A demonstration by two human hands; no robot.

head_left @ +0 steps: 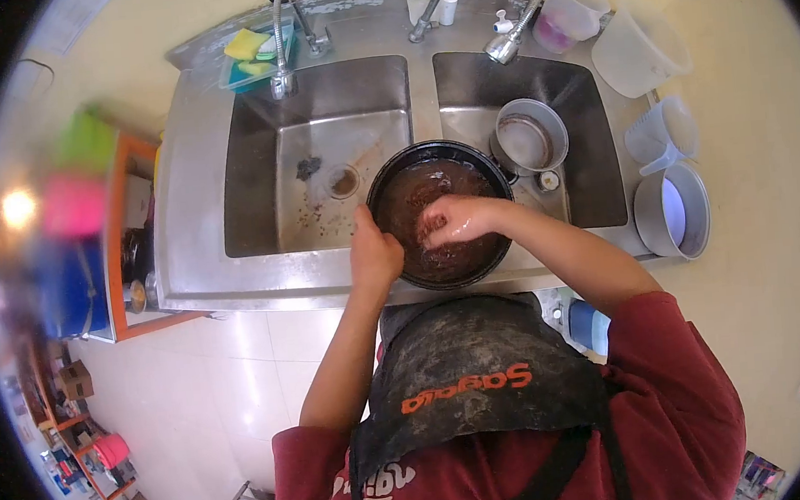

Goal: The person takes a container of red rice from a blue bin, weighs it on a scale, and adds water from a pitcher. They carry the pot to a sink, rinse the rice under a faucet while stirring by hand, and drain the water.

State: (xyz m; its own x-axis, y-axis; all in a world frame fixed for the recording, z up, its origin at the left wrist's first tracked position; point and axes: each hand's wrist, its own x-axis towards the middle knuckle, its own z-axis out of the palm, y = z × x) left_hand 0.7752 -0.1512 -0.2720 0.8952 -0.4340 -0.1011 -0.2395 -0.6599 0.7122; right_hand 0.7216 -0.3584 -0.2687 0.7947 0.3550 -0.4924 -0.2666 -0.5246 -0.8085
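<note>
A round black pan (421,272) full of brown, cloudy water rests on the sink's front edge and divider. My left hand (377,252) grips its rim on the left side, thumb up along the edge. Reaching in from the right, my right hand (459,219) is wet, its fingers curled at the water's surface. A reddish-brown mass (432,183) shows in the water beside those fingers. Whatever is inside the fingers is too murky to name.
Left basin (316,134) has dark scraps around its drain; a round metal pan (546,135) stands in the right basin. Faucets (283,80) rise behind. Sponges (246,44) sit in a tray at back left. Plastic tubs (638,48), a measuring jug (661,133) and a metal pan (693,213) line the right.
</note>
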